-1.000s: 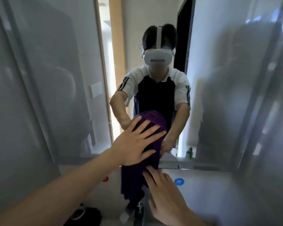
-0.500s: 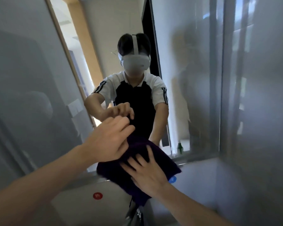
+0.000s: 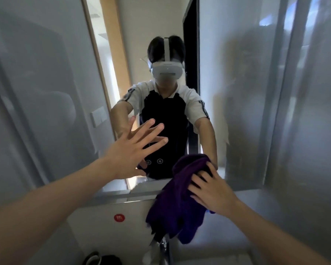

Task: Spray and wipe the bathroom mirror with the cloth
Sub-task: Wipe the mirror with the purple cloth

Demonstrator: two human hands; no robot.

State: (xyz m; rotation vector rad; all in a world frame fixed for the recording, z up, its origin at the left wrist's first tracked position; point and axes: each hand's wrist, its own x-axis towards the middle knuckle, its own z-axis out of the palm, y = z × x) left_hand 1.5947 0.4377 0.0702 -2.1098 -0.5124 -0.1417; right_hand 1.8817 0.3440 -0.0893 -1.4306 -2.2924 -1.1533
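1. Against the bottom edge of the mirror, right of its middle, the right hand presses the purple cloth flat to the glass. Its fingers are straight and spread over the fabric rather than curled round it, which suits wiping: a broad palm pushes more cloth onto the surface than a pinch would.

2. Only the top of the cloth lies on the glass. The rest hangs loose over the mirror's lower frame and down the white wall panel beneath it, ending just above the tap (a bunched wad, not a folded pad, so only part of it does any work).

3. Left of the cloth and well apart from it, the left hand is fully open with fingers fanned and holds nothing. It sits at the mirror's lower middle; whether it touches the glass or hovers just off it I cannot tell. Judging by the pose, it is either steadying the body or keeping clear of the wiping path.

4. No spray bottle shows in this view, so I judge the wiping stage is under way, worked along the bottom edge.

5. A red round sticker sits on the wall panel under the mirror's lower edge, left of the hanging cloth.
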